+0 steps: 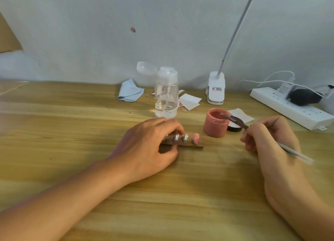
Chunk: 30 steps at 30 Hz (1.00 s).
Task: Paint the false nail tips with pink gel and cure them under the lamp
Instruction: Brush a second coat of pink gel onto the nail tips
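While the right hand point(267, 137) pinches the brush point(235, 122), bristles at the open gel pot point(216, 127) at two o'clock of the nail tips point(185, 138), the left hand point(150, 147) clamps their strip point(197, 145); overloaded, that brush could drip, or knock the pot

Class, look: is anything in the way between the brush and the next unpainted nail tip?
Nothing blocks it outright. The painted pink tip sits on the strip between the brush at the jar and the next bare tip, and the left hand grips the strip close behind.
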{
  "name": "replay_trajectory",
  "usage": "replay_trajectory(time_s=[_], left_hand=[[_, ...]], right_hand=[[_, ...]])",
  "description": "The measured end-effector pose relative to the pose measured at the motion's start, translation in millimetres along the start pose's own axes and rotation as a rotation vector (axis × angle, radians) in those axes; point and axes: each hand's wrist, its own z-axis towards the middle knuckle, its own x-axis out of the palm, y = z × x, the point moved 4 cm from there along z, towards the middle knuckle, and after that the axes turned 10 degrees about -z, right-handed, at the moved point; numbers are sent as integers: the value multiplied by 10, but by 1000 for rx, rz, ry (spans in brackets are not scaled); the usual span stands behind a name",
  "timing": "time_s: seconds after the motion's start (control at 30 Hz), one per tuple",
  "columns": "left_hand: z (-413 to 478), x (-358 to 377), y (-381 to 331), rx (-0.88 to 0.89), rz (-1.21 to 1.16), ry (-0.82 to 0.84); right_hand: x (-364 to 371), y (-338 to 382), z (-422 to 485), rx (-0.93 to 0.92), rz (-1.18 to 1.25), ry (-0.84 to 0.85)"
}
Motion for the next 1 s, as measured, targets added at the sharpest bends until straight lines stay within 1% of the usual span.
replay_trajectory(time_s=[0.27,0.47,0.63,0.77,0.87,0.93,1.0], left_hand=[[-1,-4,13,11,2,-14],[-11,-20,-19,61,36,-47],[-22,-27,-40,67,29,-88],[-31,-27,-37,66,46,-81],[-29,-26,-19,58,48,-66],[-25,-19,-11,53,57,-62],[-21,-13,0,41,54,-70]], right_hand=[[10,44,-15,24,-17,10],[-6,51,-14,48,-23,-2],[11,56,-38,9,9,24],[40,128,-71,-61,50,64],[82,252,-135,-171,61,157],[122,335,-208,-284,13,232],[143,394,-284,-406,-109,257]])
